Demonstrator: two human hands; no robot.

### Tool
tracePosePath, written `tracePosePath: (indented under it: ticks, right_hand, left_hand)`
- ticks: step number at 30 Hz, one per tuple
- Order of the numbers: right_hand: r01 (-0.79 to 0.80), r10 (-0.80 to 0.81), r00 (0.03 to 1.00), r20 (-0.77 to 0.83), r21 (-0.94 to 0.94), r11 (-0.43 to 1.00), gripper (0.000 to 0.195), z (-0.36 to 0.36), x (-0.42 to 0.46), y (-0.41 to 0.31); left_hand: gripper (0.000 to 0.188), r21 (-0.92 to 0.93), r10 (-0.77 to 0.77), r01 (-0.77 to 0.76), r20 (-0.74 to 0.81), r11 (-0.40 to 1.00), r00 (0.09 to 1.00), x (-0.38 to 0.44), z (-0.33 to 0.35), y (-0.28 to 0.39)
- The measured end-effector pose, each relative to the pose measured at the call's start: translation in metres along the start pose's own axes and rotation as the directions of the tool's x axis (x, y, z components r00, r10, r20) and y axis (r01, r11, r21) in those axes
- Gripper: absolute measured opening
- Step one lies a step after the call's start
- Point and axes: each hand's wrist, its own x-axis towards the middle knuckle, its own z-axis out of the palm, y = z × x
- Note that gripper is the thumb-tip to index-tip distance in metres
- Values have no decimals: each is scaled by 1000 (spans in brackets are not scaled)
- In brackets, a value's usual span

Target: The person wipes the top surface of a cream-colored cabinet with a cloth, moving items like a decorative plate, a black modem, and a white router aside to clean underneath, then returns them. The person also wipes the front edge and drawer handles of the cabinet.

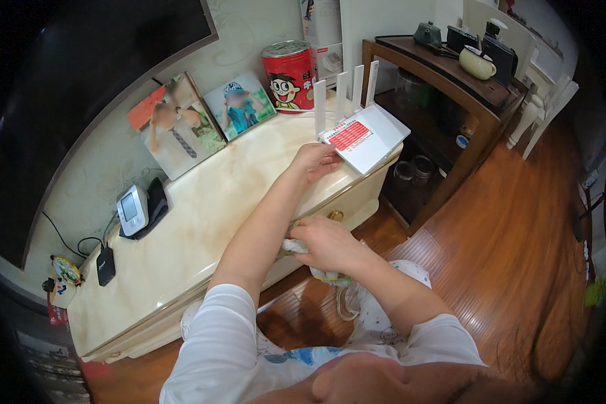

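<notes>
A white Wi-Fi router (379,139) with several upright antennas and a red printed label lies at the right end of the cream, marble-look cabinet top (222,212). My left hand (319,162) is at the router's near left edge, its fingers partly curled; whether they grip it is hard to see. Lower down, in front of the cabinet's drawer, my right hand (328,245) holds a crumpled, light patterned cloth (296,246) bunched in its fingers. Part of the cloth hangs below that hand.
Two photo panels (182,126) (240,106) and a red can (289,76) stand against the wall. A blood pressure monitor (132,209) and a black box (106,265) are at the left. Right of the cabinet stands a brown wooden stand (434,76) bearing a teapot (427,35) and a cream pot (477,63).
</notes>
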Motion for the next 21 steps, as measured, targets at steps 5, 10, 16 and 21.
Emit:
tracePosePath:
  ticks: [5, 10, 16, 21]
  right_hand:
    - [18, -16, 999, -46, 30, 999, 26, 5, 0, 8]
    - [-7, 7, 1000, -7, 30, 1000, 28, 5, 2, 10]
    - [-54, 54, 999, -4, 25, 998, 28, 2, 4, 12]
    - [-50, 50, 999, -2, 35, 998, 32, -3, 5, 15]
  left_hand:
    - [29, -137, 10, -7, 24, 991, 1000, 2, 9, -5]
    - [29, -149, 28, -27, 7, 988, 1000, 8, 14, -9]
    - [30, -213, 95, -87, 28, 973, 995, 22, 34, -11]
    - [33, -263, 62, -64, -16, 963, 998, 20, 29, -9]
